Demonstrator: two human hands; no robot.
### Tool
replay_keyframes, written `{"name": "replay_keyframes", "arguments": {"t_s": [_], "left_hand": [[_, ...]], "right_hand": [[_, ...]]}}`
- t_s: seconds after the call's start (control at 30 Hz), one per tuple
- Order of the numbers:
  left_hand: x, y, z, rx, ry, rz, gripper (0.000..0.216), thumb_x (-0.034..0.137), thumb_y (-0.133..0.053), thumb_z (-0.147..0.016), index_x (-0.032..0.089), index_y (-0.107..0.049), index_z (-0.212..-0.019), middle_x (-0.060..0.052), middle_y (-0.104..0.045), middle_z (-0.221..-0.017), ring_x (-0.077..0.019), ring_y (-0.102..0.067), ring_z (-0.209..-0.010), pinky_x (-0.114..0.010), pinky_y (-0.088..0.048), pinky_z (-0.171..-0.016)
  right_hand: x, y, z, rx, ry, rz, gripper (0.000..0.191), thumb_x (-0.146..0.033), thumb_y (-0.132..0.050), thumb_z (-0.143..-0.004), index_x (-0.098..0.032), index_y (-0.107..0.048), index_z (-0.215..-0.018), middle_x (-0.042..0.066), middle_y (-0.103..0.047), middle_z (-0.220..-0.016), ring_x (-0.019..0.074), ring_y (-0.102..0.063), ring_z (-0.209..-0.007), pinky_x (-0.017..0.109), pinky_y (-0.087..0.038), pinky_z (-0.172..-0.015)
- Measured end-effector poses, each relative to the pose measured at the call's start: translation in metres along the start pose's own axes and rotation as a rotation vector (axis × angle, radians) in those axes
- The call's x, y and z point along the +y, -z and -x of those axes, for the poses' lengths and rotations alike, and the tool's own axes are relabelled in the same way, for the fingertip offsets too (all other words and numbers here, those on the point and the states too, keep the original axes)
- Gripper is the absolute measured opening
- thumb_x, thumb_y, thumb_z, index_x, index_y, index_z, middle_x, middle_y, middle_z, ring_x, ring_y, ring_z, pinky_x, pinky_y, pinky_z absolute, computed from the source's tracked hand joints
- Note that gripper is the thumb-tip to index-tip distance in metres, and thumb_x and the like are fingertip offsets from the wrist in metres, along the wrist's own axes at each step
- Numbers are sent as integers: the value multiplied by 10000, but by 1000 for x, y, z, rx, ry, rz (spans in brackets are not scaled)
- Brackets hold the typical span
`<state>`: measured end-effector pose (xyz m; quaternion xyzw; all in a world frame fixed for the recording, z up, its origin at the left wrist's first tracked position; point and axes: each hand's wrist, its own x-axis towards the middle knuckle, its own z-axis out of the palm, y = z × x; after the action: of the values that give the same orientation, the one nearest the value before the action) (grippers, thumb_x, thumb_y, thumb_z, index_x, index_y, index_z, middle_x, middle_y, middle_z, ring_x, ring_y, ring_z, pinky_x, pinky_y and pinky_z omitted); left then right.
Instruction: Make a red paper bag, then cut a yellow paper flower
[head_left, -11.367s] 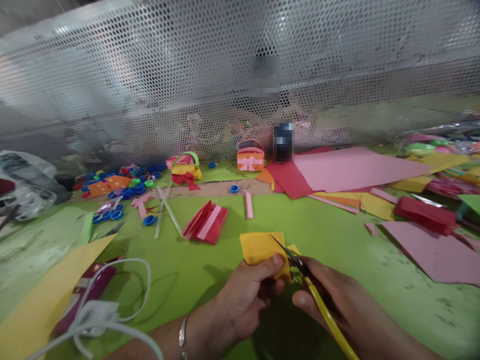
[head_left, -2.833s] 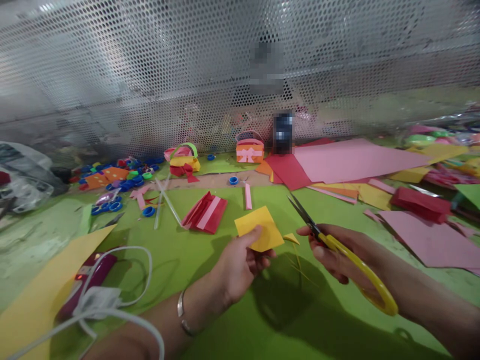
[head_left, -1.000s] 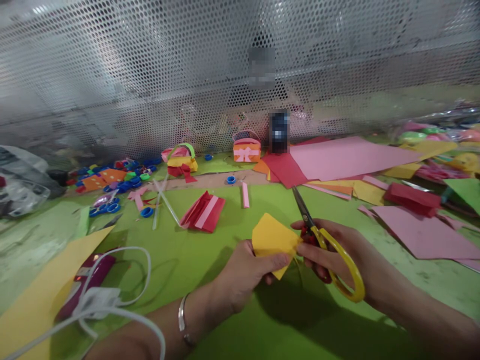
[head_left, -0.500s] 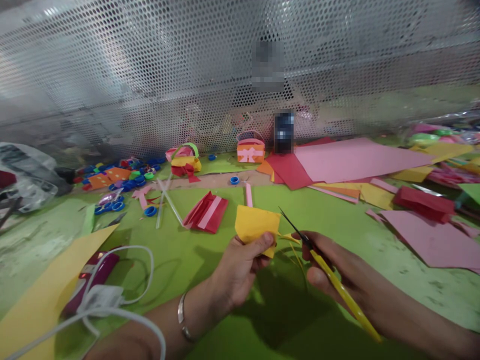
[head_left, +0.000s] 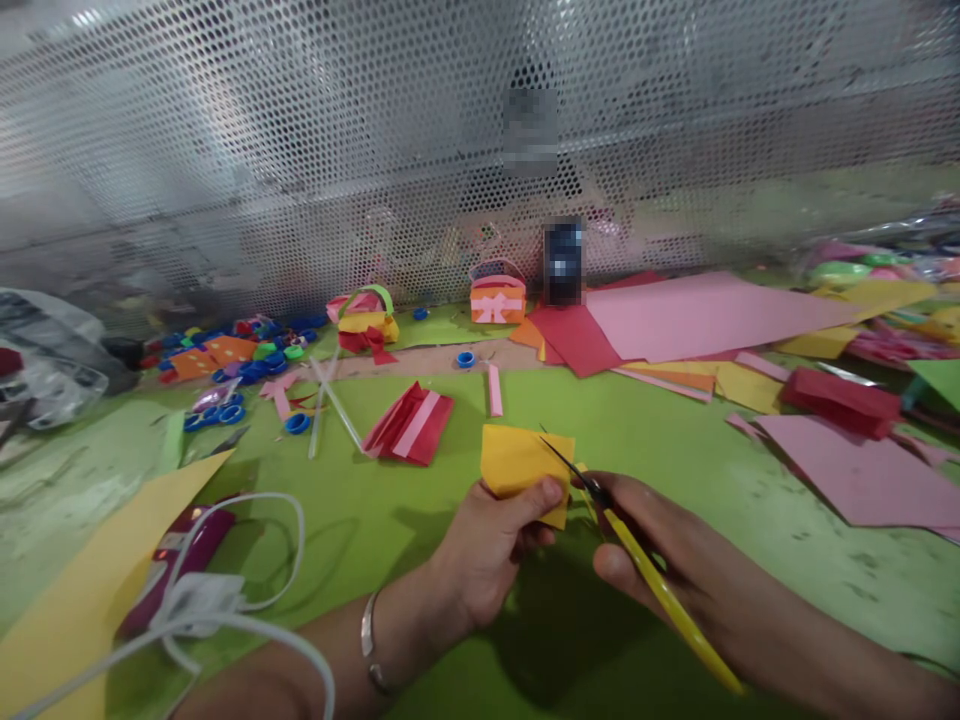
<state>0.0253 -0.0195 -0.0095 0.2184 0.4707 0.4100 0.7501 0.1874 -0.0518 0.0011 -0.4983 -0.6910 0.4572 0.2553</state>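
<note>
My left hand [head_left: 499, 545] pinches a piece of yellow paper [head_left: 525, 455] between thumb and fingers, held above the green tabletop. Yellow-handled scissors [head_left: 641, 565] are gripped in my right hand [head_left: 675, 540]. Their dark blades cross over the paper's right edge. A narrow yellow strip hangs between the paper and my right fingers. Beyond my left hand lies a folded red paper piece [head_left: 412, 425] with a pink band across it. A short pink paper strip [head_left: 495, 390] lies just past the yellow paper.
A white cable and plug [head_left: 199, 600] rest over a purple device [head_left: 180, 560] at left. Small paper baskets [head_left: 497, 303] stand at the back by the perforated metal screen [head_left: 360, 150]. Pink sheets [head_left: 712, 315] lie on the right. Blue rings [head_left: 298, 424] are scattered about.
The yellow paper has shifted slightly right and down with my left hand. The scissors have moved left, so their blades now overlap the paper's edge.
</note>
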Motion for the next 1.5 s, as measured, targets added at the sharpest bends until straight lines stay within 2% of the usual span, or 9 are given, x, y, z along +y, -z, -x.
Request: {"name": "replay_keyframes", "arguments": {"t_s": [0.3,0.5,0.6,0.77,1.03,1.13,1.27,1.5], "left_hand": [[-4,1,-1,-23,15,-12,335,271,-855,-479,147,-695,-746,25,-635,-650,-46,-521,-510,-158,-399,-469],[-4,2,-1,-23,40,-49,343,283,-847,-500,146,-702,-780,23,-632,-641,-49,-507,-498,-166,-398,-470],[-3,2,-1,-25,43,-48,347,291,-855,-477,143,-703,-751,15,-636,-642,-57,-519,-517,-167,-390,-469],[-1,2,-1,-38,47,-50,318,293,-855,-479,138,-698,-709,13,-637,-650,-48,-506,-503,-165,-365,-455],[-1,4,-2,-71,30,-50,316,289,-853,-490,132,-688,-711,16,-620,-644,-52,-515,-527,-159,-365,-461],[-1,4,-2,-86,35,-47,313,286,-853,-496,135,-685,-714,24,-607,-636,-44,-505,-516,-150,-348,-443],[0,5,-3,-95,34,-58,311,290,-853,-495,135,-676,-699,29,-593,-621,-38,-481,-503,-152,-333,-439],[1,6,-3,-126,24,-84,317,304,-851,-500,130,-651,-673,34,-561,-598,-31,-452,-478,-148,-322,-423]], "right_hand": [[-1,-1,-2,15,25,-14,326,-420,-449,-884,-180,-496,-1100,122,-606,-1091,231,-575,-972,364,-475,-857],[-6,-1,-3,38,-1,-34,289,-429,-449,-863,-189,-535,-1001,112,-646,-996,223,-617,-854,350,-514,-770],[-7,-1,-4,57,-4,-1,256,-416,-439,-857,-198,-544,-942,106,-665,-937,222,-628,-782,341,-523,-691],[-2,1,-4,58,-27,96,238,-424,-448,-864,-203,-536,-859,67,-668,-836,215,-626,-740,323,-506,-650],[2,7,-1,63,-19,147,102,-281,-478,-864,-222,-562,-871,55,-692,-859,202,-654,-779,265,-504,-649],[3,8,0,81,-14,181,116,-225,-448,-859,-231,-563,-877,24,-703,-803,175,-678,-714,227,-492,-584],[3,11,0,131,36,249,149,-186,-457,-829,-244,-579,-891,-16,-712,-701,153,-675,-616,202,-454,-512],[11,19,1,189,157,442,223,-173,-437,-798,-234,-613,-920,0,-733,-707,166,-651,-576,225,-454,-522]]}}
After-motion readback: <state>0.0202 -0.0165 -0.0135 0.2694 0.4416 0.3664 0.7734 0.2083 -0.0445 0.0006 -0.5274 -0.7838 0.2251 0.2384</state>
